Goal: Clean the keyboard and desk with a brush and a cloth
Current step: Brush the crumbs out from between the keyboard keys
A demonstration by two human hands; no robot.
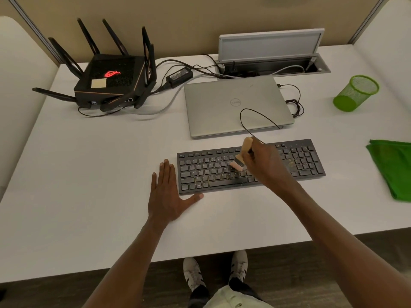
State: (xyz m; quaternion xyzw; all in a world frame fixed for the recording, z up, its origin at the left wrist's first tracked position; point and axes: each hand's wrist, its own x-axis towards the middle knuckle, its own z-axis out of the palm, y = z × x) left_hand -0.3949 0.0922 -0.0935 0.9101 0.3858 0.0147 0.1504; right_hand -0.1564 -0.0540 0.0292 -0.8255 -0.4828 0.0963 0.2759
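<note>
A black keyboard (300,161) lies on the white desk (100,174), with small yellowish crumbs among its keys. My right hand (262,163) grips a small wooden-handled brush (243,152), whose pale bristles touch the keys near the keyboard's middle. A thin black loop hangs from the brush handle over the laptop. My left hand (168,194) lies flat on the desk by the keyboard's left end, its thumb along the front edge. A folded green cloth (393,167) lies at the right edge of the desk, apart from both hands.
A shut silver laptop (235,107) sits just behind the keyboard. A black router (111,78) with antennas and tangled cables stands at the back left. A green mesh cup (355,93) lies at the back right. An open cable hatch (271,63) is behind the laptop.
</note>
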